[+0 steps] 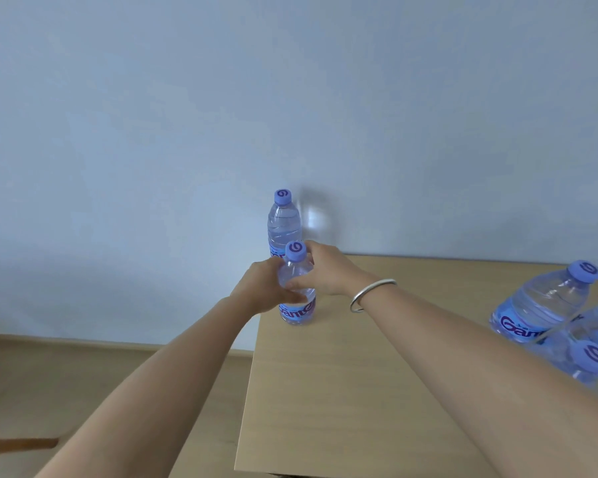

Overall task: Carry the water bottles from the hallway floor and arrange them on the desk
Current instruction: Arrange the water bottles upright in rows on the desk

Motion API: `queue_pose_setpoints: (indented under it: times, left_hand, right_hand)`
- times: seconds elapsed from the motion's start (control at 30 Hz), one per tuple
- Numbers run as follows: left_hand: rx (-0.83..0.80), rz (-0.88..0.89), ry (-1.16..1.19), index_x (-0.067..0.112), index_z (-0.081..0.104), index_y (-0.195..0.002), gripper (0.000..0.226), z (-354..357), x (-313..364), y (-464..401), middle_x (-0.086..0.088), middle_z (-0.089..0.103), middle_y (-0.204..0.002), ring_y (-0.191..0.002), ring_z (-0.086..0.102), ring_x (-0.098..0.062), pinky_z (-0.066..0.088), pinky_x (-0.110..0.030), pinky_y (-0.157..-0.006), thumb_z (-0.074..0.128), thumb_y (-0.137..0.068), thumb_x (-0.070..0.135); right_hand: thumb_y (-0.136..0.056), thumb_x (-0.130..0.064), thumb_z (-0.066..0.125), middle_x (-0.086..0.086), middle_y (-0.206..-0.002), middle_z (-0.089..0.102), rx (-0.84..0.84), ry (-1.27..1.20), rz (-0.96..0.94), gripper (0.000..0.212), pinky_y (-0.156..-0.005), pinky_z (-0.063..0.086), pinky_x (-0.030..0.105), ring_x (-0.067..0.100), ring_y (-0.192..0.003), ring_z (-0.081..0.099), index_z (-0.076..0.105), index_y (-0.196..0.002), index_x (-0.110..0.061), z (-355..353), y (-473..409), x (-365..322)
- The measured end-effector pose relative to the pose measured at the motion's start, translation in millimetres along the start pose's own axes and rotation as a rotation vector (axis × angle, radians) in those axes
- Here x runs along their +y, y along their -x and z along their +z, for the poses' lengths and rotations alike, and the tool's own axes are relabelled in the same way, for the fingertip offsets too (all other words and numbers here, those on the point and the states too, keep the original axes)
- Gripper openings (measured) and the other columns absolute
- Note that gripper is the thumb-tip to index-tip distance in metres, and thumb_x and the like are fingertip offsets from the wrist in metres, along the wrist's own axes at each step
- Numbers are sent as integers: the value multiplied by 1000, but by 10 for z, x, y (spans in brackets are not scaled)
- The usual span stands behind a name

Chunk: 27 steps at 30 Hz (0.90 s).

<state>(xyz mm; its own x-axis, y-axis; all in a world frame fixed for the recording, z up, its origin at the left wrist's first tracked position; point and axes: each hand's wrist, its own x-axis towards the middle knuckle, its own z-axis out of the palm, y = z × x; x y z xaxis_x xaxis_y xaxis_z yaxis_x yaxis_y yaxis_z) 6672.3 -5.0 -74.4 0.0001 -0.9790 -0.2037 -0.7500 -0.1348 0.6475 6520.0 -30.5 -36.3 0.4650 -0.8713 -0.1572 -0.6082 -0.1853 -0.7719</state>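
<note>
Bottles on the desk: four in view, one held by both hands.

Near bottle (297, 288) stands upright by the left edge of the desk (342, 391), with the left hand (261, 289) wrapped round its left side and the right hand (320, 269) closed on its shoulder just under the cap. A second bottle (283, 222) stands upright right behind it, against the wall (290, 98). Well apart at the right edge are two more: a tilted bottle (542, 305) and, nearer the camera, a cut-off bottle (591, 357) of which mostly the cap shows; they seem to be wrapped together in clear film. All four caps are light purple with a swirl mark. One silver bangle (372, 293) sits on the right wrist. Wood floor (83, 374) lies left of the desk.
</note>
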Motion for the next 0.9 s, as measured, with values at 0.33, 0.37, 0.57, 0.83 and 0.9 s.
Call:
queue_pose_setpoints:
  times: [0.33,0.37,0.57,0.83,0.9]
  left_hand:
    - [-15,9,4,14,54,-103,52,-228,-159,-295,2,57,-89,-78,54,-18,38,-23,-58,83,-64,33]
    - [-20,7,7,12,54,-104,54,-243,-166,-323,1,56,-90,-77,54,-18,38,-22,-56,83,-64,33]
    - [-23,35,15,13,52,-110,58,-295,-214,-465,-3,58,-97,-77,51,-17,36,-21,-56,82,-66,34]
    - [-42,77,0,10,52,-116,61,-322,-237,-563,-7,62,-105,-90,58,-23,49,-32,-76,81,-68,32]
    - [-33,83,-1,10,50,-120,65,-295,-255,-553,-7,62,-108,-95,59,-25,50,-34,-81,81,-68,33]
  right_hand:
    - [-69,-29,78,-2,-94,61,48,41,43,49,-75,48,28,16,-85,58,55,-111,-16,107,-402,-99]
    - [-70,-29,78,-1,-94,60,55,60,47,50,-77,48,31,18,-85,58,55,-112,-15,111,-436,-108]
    - [-72,-30,77,1,-97,56,76,102,82,54,-77,46,31,20,-89,56,50,-116,-14,108,-567,-124]
    - [-73,-31,76,-1,-97,54,101,99,91,60,-73,40,26,18,-87,54,47,-123,-15,119,-628,-120]
    - [-73,-30,77,-2,-97,54,105,96,88,60,-73,40,26,17,-87,53,47,-123,-15,130,-616,-115]
